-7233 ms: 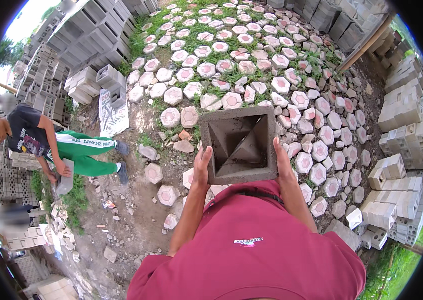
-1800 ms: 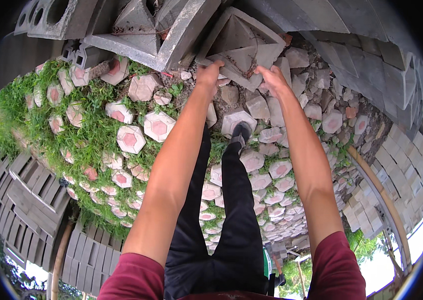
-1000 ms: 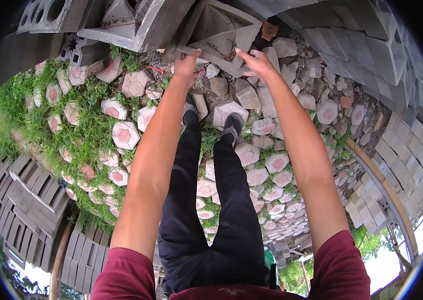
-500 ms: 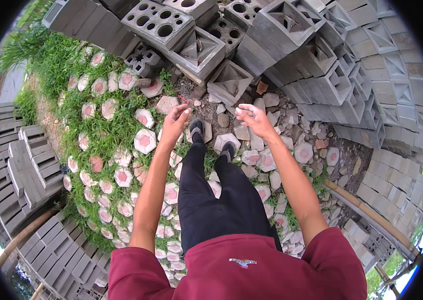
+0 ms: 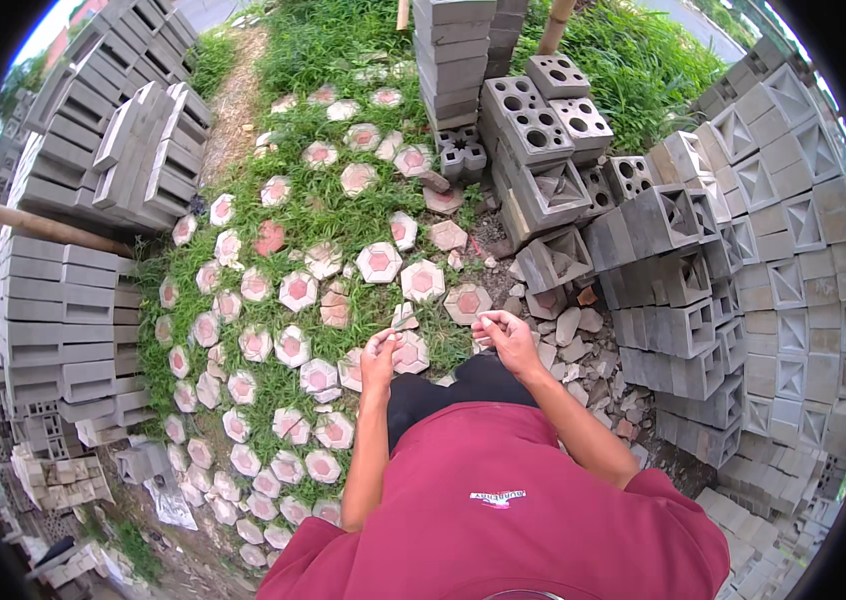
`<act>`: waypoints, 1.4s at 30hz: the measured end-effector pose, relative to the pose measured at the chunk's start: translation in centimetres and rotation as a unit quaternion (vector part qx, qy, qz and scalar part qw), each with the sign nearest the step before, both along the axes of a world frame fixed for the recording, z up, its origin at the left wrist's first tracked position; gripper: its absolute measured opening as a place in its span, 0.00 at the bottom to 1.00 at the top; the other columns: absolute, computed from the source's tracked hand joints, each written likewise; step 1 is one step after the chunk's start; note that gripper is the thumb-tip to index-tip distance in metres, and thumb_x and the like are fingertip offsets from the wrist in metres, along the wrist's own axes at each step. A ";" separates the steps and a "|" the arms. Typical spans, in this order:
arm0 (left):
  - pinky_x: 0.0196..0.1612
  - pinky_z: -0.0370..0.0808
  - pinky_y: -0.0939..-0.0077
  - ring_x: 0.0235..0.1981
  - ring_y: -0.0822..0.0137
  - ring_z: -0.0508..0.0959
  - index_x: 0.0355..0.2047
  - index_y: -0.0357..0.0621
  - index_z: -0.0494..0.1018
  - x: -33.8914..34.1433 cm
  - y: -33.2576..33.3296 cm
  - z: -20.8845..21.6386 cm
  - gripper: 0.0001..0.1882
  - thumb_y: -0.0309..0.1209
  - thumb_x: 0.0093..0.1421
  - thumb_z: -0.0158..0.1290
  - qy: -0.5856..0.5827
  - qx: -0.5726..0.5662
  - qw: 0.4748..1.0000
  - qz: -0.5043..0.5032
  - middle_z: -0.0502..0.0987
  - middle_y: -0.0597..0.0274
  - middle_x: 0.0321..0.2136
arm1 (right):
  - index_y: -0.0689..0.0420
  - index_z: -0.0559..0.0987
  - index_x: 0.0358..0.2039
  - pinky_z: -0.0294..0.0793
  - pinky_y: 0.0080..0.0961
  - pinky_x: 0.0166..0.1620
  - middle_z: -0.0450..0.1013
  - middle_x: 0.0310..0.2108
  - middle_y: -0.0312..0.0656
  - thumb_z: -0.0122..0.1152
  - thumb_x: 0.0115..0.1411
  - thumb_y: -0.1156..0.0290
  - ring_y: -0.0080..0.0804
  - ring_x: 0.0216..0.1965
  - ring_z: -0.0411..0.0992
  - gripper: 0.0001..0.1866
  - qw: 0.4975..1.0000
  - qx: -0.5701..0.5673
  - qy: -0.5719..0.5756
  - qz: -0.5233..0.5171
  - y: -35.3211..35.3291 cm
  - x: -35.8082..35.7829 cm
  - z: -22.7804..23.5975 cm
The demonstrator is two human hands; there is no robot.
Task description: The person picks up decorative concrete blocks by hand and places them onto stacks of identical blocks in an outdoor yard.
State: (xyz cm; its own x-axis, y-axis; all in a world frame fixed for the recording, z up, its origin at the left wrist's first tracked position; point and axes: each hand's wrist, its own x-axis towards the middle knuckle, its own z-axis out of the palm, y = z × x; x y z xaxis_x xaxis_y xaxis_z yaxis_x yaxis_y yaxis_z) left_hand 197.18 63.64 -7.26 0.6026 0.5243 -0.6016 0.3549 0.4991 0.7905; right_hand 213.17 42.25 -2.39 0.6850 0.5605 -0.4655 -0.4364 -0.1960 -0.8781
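My left hand (image 5: 380,359) is raised in front of my body, its fingers pinched together. A thin greenish strand (image 5: 407,319) shows just beyond its fingertips; whether the hand grips it or it lies behind, I cannot make out. To the right, my right hand (image 5: 508,343) is closed with thumb and forefinger together. Anything between those fingers is too small to name. A gap separates the hands. Below them lie hexagonal paving blocks (image 5: 423,280) with reddish centres, set among grass. My dark trousers (image 5: 473,388) show behind the hands; my feet are hidden.
Grey hollow concrete blocks (image 5: 530,118) with round holes are stacked ahead to the right. More stacked blocks (image 5: 668,222) stand at the right, above broken rubble (image 5: 575,325). Long grey blocks (image 5: 138,145) are piled at the left, near a bamboo pole (image 5: 38,222).
My view has turned left, so the block stacks sit farther right. My hands are lower in the picture and nearer each other, with fingers more closed. My feet have gone out of sight.
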 end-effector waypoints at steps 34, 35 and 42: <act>0.44 0.73 0.72 0.43 0.69 0.77 0.48 0.43 0.72 -57.5 -2.6 1.8 0.17 0.40 0.64 0.52 0.044 0.098 0.467 0.878 0.78 0.63 0.43 | 0.65 0.76 0.41 0.72 0.18 0.37 0.77 0.31 0.38 0.54 0.63 0.71 0.20 0.31 0.73 0.11 0.395 0.177 -0.101 0.896 43.9 -68.7 -1.0; 0.44 0.72 0.72 0.44 0.69 0.77 0.49 0.43 0.71 -59.1 -2.9 2.1 0.18 0.40 0.64 0.51 0.035 0.102 0.450 0.886 0.78 0.63 0.44 | 0.66 0.76 0.40 0.72 0.19 0.38 0.77 0.31 0.38 0.55 0.63 0.71 0.20 0.31 0.73 0.11 0.379 0.178 -0.073 0.905 42.7 -70.8 -1.0; 0.45 0.72 0.73 0.45 0.71 0.76 0.50 0.43 0.71 -71.0 -3.6 6.7 0.16 0.37 0.65 0.51 0.055 0.155 0.395 0.904 0.78 0.63 0.44 | 0.66 0.76 0.42 0.73 0.21 0.39 0.77 0.32 0.40 0.57 0.62 0.68 0.23 0.33 0.74 0.14 0.251 0.223 -0.059 0.940 41.0 -87.7 2.5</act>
